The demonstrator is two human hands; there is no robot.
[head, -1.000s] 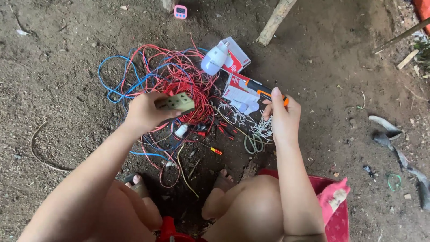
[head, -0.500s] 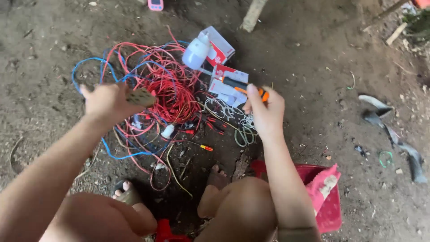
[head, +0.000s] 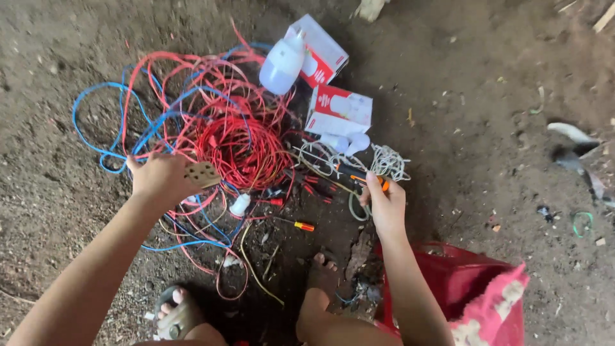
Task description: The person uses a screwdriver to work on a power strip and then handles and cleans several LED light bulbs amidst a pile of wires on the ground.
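My left hand (head: 159, 177) grips a beige perforated socket block (head: 202, 173) over a tangle of red and blue wires (head: 218, 134) on the dirt ground. My right hand (head: 383, 204) holds an orange-and-black handled tool (head: 362, 176) beside a bundle of white cord (head: 384, 160). A small orange-tipped screwdriver (head: 296, 224) lies between my hands. Behind the wires sit a white bulb (head: 282, 63) and two red-and-white boxes (head: 338, 110).
My bare feet (head: 320, 272) and a sandal (head: 176, 314) are at the bottom. A red and pink bag (head: 474, 295) lies at lower right. Scraps and a green ring (head: 582, 223) litter the dirt at right.
The view has shifted, so the pile sits higher in frame. My left hand with the block moved left over the blue wires; my right hand stayed near the white cord.
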